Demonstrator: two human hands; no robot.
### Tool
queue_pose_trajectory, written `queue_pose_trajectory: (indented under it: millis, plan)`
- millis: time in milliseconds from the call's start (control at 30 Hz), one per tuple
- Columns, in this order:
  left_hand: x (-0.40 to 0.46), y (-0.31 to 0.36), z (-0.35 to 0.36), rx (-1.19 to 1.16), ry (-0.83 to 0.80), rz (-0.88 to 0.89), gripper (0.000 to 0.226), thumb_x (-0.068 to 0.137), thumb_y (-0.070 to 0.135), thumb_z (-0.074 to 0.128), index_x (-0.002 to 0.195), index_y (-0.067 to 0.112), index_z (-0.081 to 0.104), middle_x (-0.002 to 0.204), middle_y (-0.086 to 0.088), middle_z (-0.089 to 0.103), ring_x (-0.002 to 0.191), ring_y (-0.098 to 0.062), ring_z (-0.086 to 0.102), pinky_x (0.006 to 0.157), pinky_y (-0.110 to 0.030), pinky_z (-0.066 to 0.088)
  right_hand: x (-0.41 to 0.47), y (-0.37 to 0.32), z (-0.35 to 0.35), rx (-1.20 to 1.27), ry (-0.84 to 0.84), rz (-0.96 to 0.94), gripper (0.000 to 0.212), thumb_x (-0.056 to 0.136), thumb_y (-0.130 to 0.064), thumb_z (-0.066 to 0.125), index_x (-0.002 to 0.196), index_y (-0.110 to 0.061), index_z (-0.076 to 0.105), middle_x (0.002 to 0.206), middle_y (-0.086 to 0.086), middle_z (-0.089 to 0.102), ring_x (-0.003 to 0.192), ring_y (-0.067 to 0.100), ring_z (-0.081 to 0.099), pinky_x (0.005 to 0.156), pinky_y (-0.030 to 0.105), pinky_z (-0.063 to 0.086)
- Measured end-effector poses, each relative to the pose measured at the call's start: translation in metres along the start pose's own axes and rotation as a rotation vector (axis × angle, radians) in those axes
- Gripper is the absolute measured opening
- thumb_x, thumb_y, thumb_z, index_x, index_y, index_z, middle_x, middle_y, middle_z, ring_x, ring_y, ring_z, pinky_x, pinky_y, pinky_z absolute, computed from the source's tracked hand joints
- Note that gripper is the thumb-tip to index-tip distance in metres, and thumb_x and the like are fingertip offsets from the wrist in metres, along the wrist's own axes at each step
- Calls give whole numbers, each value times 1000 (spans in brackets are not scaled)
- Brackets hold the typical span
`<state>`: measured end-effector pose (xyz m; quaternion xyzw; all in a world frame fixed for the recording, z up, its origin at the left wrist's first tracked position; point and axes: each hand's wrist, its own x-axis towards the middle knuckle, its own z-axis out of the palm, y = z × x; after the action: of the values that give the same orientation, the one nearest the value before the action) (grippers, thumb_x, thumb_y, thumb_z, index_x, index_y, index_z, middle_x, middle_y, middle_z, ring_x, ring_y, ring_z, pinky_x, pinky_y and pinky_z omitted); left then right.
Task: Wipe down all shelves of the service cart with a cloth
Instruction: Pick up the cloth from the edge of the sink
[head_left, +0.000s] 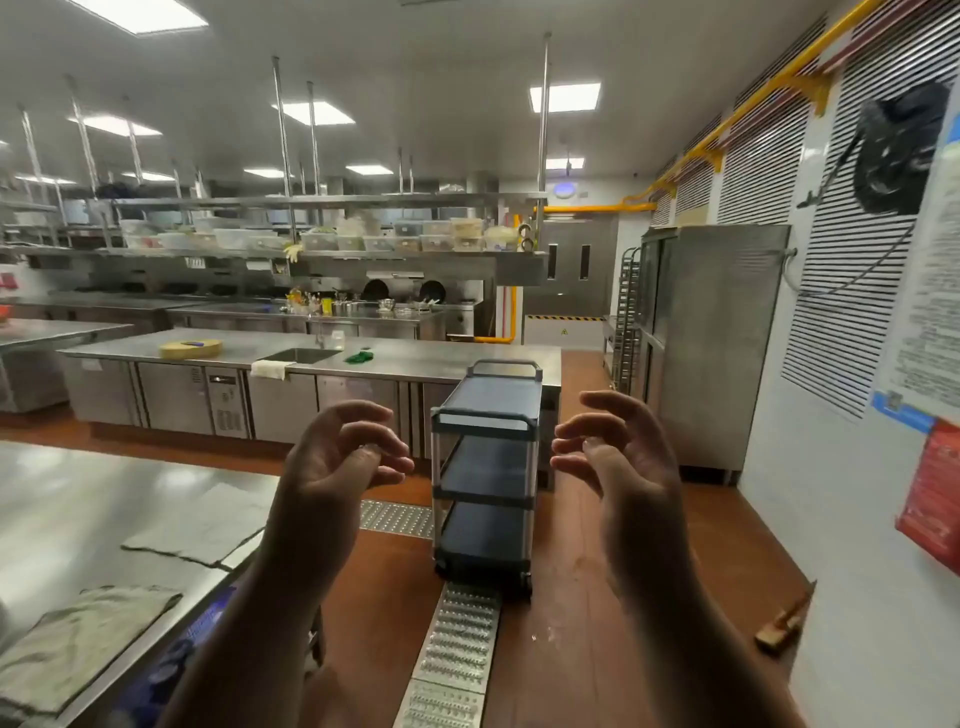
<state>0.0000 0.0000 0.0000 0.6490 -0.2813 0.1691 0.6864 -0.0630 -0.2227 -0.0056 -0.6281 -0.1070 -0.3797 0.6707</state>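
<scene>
Both grips, our left hand (343, 457) and right hand (618, 452), are raised with loosely curled fingers and hold nothing, because the three-shelf service cart (485, 467) stands ahead on the floor and the grey cloths (202, 525) lie on the desk (67, 499) at our left.

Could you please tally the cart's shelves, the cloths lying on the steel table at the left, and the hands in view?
Cart shelves: 3, namely top, middle and bottom
Cloths on the left steel table: 2, one nearer and one farther
Hands: 2, left hand and right hand, both empty, fingers loosely curled
Total: 7
</scene>
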Motion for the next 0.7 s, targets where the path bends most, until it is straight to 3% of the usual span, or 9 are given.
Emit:
queue_pose_trajectory:
  millis: [333, 700]
  plan:
    - [18, -59, 31, 55, 38, -69, 29, 80, 13, 44, 107, 12, 55, 86, -9, 66, 82, -27, 68, 73, -32, 59, 29, 67, -34, 20, -20, 40, 36, 84, -8, 47, 117, -18, 59, 104, 1, 68, 101, 25, 67, 85, 41, 59]
    - [98, -174, -21, 109, 136, -129, 22, 92, 7, 42, 110, 12, 53, 89, -7, 65, 87, -27, 67, 79, -38, 57, 105, 197, 34, 21, -102, 138, 38, 83, -8, 48, 120, -13, 56, 104, 6, 66, 99, 23, 67, 85, 37, 58]
